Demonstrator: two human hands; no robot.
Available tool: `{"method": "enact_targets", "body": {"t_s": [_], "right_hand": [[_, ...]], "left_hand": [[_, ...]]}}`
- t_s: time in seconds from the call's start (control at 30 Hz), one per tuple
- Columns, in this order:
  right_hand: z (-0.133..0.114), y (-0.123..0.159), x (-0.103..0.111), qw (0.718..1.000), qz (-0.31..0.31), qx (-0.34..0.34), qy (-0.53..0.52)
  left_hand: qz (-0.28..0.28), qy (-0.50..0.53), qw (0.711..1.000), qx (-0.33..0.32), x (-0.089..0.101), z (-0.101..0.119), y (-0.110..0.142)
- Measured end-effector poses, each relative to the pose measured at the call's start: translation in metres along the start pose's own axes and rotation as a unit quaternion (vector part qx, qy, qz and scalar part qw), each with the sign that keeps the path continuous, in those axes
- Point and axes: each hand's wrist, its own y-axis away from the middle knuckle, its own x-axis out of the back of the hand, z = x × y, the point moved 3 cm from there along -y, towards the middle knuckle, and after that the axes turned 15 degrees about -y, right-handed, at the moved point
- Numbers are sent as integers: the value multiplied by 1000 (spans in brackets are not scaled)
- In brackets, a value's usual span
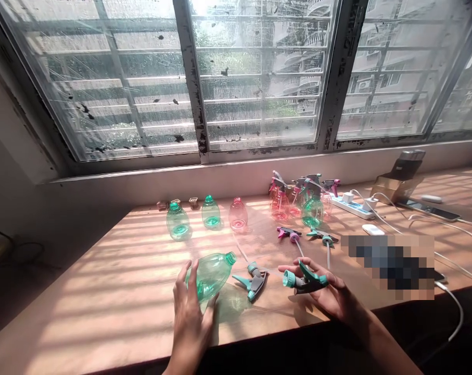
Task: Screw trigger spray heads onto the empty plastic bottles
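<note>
My left hand [192, 307], fingers curled round the green bottle [212, 273], tilts it above the table [114, 291], neck rightward. My right hand [329, 291] grips the teal-and-grey spray head [305, 279], its collar toward the bottle.

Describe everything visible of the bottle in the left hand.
The spray bottle is see-through green, apparently plastic, its rounded body tapering to a narrow neck with no spray head fitted. It is tipped well over, neck toward the right. The left hand grips its lower body, partly hiding it; whether it also touches the tabletop is unclear.
</note>
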Motion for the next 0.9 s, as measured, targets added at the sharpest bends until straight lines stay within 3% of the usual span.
{"method": "enact_targets", "body": {"t_s": [0.2, 0.4, 0.53, 0.7, 0.9], "right_hand": [[9, -5, -3, 994, 52, -32, 90], [11, -3, -11, 982, 10, -50, 180], [10, 2, -8, 975, 40, -72, 208], [9, 0, 1, 982, 83, -75, 155], [3, -1, 3, 994, 92, -18, 52]], "left_hand": [[-42, 2, 993, -112, -9, 11, 8], [-56, -10, 990, -126, -10, 10, 9], [-72, -6, 989, -125, -8, 12, 10], [-100, 9, 987, -129, -5, 12, 8], [-101, 4, 983, -155, -3, 16, 7]]}}
